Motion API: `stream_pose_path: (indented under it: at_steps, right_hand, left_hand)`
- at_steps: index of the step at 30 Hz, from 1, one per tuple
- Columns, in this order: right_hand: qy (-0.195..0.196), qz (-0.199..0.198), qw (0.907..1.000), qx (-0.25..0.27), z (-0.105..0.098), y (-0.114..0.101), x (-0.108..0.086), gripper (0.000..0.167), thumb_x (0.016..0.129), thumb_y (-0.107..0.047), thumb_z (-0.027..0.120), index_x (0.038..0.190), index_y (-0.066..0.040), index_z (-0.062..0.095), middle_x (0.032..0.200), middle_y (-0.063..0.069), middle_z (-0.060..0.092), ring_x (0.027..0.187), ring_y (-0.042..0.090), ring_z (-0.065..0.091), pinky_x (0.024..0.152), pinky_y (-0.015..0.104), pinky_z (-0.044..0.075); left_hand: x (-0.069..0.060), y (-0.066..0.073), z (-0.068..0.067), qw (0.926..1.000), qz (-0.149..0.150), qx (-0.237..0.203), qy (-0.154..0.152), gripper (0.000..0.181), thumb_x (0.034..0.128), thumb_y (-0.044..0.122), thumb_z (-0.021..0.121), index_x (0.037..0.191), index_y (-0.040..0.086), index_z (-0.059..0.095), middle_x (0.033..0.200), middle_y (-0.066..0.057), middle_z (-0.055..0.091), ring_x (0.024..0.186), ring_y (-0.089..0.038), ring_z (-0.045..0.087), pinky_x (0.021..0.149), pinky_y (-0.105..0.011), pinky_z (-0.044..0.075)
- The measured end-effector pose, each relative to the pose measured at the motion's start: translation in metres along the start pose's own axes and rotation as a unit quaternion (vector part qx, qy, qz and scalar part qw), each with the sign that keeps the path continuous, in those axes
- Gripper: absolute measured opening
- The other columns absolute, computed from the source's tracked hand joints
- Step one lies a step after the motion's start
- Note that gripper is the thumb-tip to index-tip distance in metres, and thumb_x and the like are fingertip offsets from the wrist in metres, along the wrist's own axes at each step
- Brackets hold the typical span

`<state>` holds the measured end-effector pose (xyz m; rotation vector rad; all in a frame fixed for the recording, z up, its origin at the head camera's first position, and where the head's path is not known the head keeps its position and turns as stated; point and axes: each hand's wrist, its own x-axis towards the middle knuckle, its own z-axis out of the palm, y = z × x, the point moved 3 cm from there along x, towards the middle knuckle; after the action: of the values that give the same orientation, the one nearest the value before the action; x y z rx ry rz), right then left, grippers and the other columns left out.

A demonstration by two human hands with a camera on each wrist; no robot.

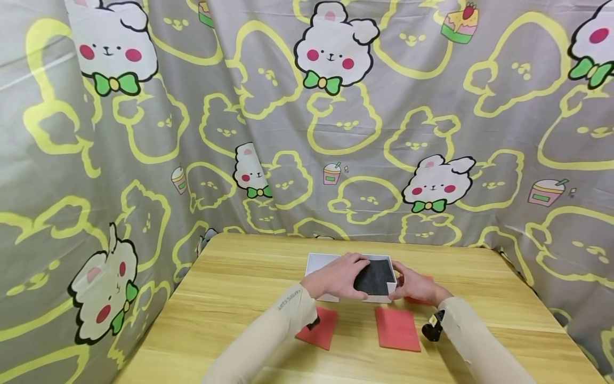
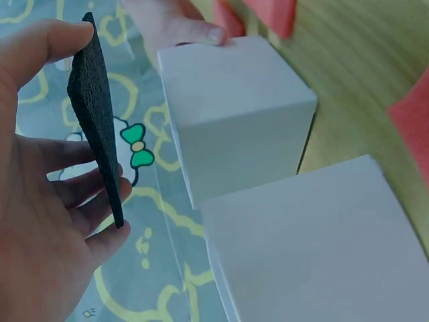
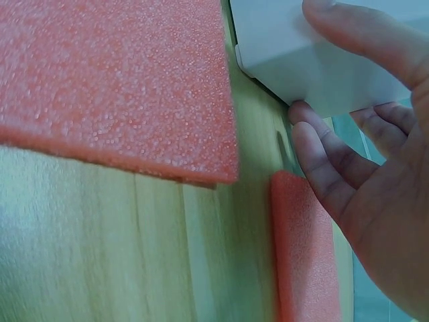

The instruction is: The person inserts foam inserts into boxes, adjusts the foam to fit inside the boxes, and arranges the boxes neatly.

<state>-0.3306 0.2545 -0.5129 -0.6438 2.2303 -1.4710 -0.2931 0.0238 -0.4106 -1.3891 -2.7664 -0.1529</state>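
Observation:
My left hand (image 1: 338,276) holds a thin black foam sheet (image 1: 376,278) by its edges, thumb on one side and fingers on the other. The sheet is over a white box (image 1: 379,299), tilted, and hides most of the box's inside. My right hand (image 1: 416,286) grips the right side of this box; in the right wrist view its thumb lies on the white wall (image 3: 295,64) and its fingertips touch the lower edge. A second white box or lid (image 1: 322,261) stands close against the left of the first, partly behind my left hand.
A red foam sheet (image 1: 398,329) lies on the wooden table (image 1: 240,298) in front of the box. Another red foam sheet (image 1: 326,333) is under my left wrist, and a third red piece (image 1: 428,278) lies behind my right hand. A patterned curtain (image 1: 297,128) surrounds the table's back and sides.

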Motion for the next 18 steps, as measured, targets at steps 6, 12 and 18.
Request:
stream_pose_path:
  at_steps: [6,12,18]
  right_hand:
    - [-0.001,0.006,1.0,-0.006,0.0,-0.002,0.0,0.1,0.078,-0.007,0.077,0.151,-0.012,0.009,0.109,0.017,0.059,0.086,0.03,0.06,0.074,0.036,0.05]
    - [-0.005,0.0,1.0,-0.003,0.001,-0.004,-0.001,0.101,0.078,-0.005,0.076,0.151,-0.01,0.007,0.11,0.02,0.058,0.084,0.03,0.059,0.072,0.035,0.05]
    - [-0.008,0.0,0.9999,0.007,0.0,-0.003,-0.001,0.1,0.078,-0.003,0.076,0.151,-0.01,0.007,0.113,0.022,0.058,0.087,0.031,0.059,0.073,0.035,0.05]
  left_hand:
    - [0.011,-0.006,0.001,0.9999,-0.016,-0.001,-0.003,0.077,0.0814,0.05,0.064,0.143,0.01,0.04,0.141,-0.005,0.04,0.125,-0.018,0.04,0.099,-0.025,0.036]
    - [0.019,-0.01,0.002,0.9997,-0.022,-0.009,-0.005,0.079,0.08,0.05,0.066,0.143,0.01,0.04,0.141,-0.005,0.04,0.125,-0.018,0.04,0.099,-0.026,0.036]
    - [0.028,-0.013,0.007,0.9995,-0.027,-0.015,-0.012,0.077,0.0805,0.049,0.066,0.143,0.01,0.041,0.141,-0.005,0.04,0.126,-0.018,0.039,0.1,-0.027,0.035]
